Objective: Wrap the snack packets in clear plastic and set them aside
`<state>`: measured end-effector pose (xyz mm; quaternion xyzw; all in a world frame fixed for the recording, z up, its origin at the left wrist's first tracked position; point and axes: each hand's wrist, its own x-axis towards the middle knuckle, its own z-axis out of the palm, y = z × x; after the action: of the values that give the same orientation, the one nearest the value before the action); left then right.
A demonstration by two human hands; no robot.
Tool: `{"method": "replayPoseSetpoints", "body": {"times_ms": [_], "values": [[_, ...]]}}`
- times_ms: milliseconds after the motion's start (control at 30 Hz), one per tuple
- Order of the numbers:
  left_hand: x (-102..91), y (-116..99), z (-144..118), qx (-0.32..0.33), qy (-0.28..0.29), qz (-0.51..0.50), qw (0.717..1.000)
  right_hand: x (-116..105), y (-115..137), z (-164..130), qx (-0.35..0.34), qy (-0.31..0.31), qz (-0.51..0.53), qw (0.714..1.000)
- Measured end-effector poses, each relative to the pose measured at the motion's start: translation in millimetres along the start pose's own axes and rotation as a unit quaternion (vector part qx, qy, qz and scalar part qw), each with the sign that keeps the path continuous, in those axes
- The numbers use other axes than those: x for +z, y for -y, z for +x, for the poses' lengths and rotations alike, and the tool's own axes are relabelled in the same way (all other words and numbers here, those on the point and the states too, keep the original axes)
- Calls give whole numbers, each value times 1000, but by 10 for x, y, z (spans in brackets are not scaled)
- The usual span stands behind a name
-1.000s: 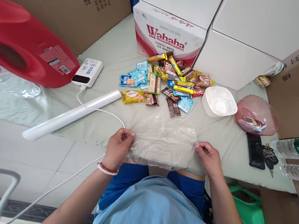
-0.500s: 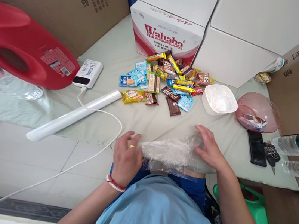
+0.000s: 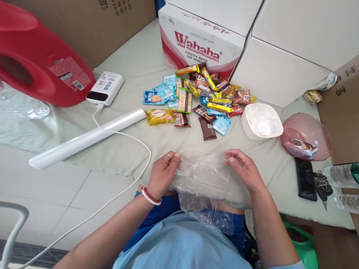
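A clear plastic bag (image 3: 204, 181) is held at centre frame, low on the pale cloth (image 3: 123, 144), its lower end hanging over the edge toward the lap. Its left edge is pinched by the left hand (image 3: 163, 174); its upper right edge is pinched by the fingertips of the right hand (image 3: 245, 170). Above it a snack pile (image 3: 198, 99) is spread, with a white bowl (image 3: 262, 121) and pink basket (image 3: 306, 137) to the right. A white roll (image 3: 88, 137) is laid at left.
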<state>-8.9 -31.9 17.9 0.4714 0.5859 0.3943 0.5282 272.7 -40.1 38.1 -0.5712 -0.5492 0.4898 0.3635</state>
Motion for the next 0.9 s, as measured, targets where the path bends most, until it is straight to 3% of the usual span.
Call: {"method": "replayPoseSetpoints", "body": {"times_ms": [100,167,233,333,400,433,467,533,600,633,767,900], "values": [[54,-16,68,-48,12,-73,996,95,-15,21,-39,51,-66,996],[40,1,148,-58,1,-75,995,146,-77,94,-16,15,-95,995],[-20,30,227,-46,-33,-11,998,158,-149,197,18,-44,-88,995],[-130,75,261,39,-149,176,972,131,-191,346,51,-78,-51,994],[-158,96,215,139,-220,290,921,125,-158,415,67,-78,-39,994],[-152,102,182,193,-224,332,896,129,-130,440,73,-73,-38,994],[-135,106,151,247,-193,368,875,137,-101,460,76,-66,-42,994],[-84,104,118,335,-53,426,839,141,-61,489,73,-46,-67,994],[-43,95,136,363,73,466,804,96,-64,507,60,-35,-110,992],[-37,92,160,353,101,484,794,44,-82,512,51,-39,-135,989],[-125,112,233,286,101,527,793,-344,-162,524,61,-79,-270,958],[-225,176,191,285,89,527,796,-695,25,707,115,-47,-450,884]]}}
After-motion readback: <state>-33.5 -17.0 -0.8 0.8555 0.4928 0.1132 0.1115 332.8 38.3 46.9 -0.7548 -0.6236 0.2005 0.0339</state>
